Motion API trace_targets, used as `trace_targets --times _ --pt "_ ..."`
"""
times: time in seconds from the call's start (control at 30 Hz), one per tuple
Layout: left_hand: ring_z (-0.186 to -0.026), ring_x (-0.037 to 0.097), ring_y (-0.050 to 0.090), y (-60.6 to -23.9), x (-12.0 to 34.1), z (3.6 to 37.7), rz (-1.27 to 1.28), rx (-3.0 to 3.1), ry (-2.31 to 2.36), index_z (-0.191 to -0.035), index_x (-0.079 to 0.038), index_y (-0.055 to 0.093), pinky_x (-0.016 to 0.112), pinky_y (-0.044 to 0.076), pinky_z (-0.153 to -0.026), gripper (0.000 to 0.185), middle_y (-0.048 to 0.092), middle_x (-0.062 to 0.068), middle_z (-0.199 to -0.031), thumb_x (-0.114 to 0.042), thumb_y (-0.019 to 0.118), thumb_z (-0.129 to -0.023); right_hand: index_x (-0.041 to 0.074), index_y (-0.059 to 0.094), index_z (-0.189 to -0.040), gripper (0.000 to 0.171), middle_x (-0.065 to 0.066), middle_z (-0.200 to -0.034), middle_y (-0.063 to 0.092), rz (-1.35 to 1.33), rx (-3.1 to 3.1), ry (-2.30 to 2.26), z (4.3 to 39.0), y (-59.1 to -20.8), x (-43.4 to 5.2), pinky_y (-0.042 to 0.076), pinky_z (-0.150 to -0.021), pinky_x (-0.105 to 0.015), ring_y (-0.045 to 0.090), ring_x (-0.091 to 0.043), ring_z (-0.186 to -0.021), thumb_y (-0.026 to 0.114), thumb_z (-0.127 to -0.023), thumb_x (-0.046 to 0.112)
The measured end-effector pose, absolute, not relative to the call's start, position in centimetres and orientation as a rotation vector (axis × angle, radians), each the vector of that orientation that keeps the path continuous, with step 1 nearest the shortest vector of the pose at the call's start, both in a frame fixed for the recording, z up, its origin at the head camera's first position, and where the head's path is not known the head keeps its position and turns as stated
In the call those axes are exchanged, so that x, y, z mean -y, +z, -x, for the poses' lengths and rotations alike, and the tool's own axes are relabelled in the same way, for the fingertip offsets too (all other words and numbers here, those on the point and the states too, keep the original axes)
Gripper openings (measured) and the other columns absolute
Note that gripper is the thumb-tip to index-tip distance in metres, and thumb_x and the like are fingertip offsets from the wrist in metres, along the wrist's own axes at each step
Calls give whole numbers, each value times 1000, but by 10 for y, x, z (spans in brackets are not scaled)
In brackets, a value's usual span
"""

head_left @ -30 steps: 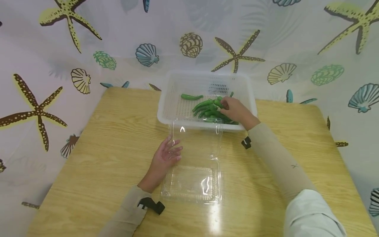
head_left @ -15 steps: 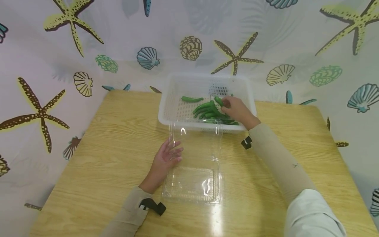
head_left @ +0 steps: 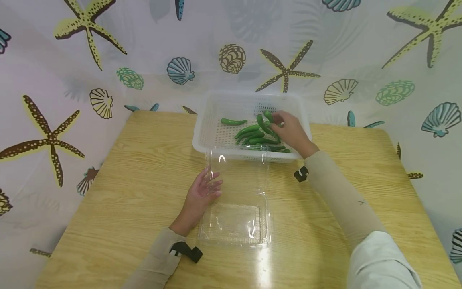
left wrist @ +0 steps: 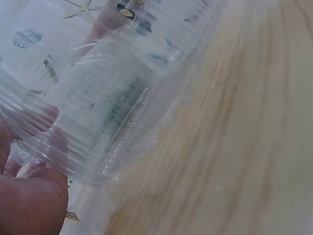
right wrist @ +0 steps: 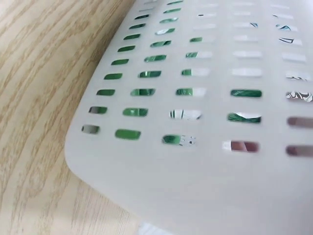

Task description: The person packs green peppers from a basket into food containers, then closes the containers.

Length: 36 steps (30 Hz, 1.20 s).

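Right hand [head_left: 291, 132] reaches into the white basket [head_left: 213, 105] and pinches two green peppers [head_left: 264, 122] between thumb and fingers; both are raised a little above the pile [head_left: 258, 138] of peppers lying in the right half of the basket. One lone pepper [head_left: 234, 121] lies apart from the pile, toward the basket's left back. Basket floor is perforated; it sits at the far middle of the counter [head_left: 119, 176], near the wall.

Right wrist view: slotted basket wall [right wrist: 205, 98] fills the frame, green showing through the slots, counter grain at left. The hand itself is out of sight there.

Clear clamshell box [head_left: 234, 222] lies open on the counter just in front of the basket, its lid [head_left: 240, 170] standing up and leaning back against the basket's near rim. Left hand [head_left: 200, 192] rests at the lid's left edge, fingers relaxed and nearly straight, touching the plastic; no grip. Left wrist view: ribbed clear plastic [left wrist: 102, 107] close up, fingertips [left wrist: 29, 200] at lower left, counter at right.

Beige sleeves on both arms, black straps at the wrists. Backdrop: sheet printed with starfish and shells.
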<state>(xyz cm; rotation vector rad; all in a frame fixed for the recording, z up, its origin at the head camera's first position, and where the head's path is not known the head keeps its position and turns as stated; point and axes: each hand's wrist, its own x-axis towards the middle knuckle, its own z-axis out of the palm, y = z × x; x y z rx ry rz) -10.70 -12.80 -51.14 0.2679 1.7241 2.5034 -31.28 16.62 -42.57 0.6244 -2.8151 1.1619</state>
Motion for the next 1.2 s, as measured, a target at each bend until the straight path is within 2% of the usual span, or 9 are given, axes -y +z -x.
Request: trace_targets --times 0.37,0.7,1.0,1.2 --pt "-123 40 41 -510 127 107 -247 -1719 2508 -146 -6 19 35 46 -96 80 35 24 -141 12 62 -82 7 53 -122 35 -5 -107 59 -610 2706 1240 300 -415 -171 50 -86 -33 54 -16 -100 59 -92 23" --pt "-122 35 45 -509 127 106 -246 -1748 2492 -146 -9 21 35 47 -95 79 35 24 -141 9 63 -82 6 55 -121 36 -6 -106 60 -611 2594 1352 284 -399 -181 51 -85 -29 56 -15 -100 60 -92 26" --pt "-122 34 45 -510 126 105 -241 -1764 2481 -146 -13 24 35 47 -95 78 38 20 -141 8 64 -82 -6 53 -118 31 -17 -105 59 -663 2511 1400 241 -360 -172 51 -82 -23 56 -24 -98 59 -91 8" --pt "-122 34 46 -510 127 105 -264 -1775 2477 -147 -11 21 35 47 -95 79 36 22 -141 8 64 -83 -7 53 -117 30 -16 -105 59 -684 2452 1504 225 -350 -171 51 -83 -23 56 -16 -97 59 -90 5"
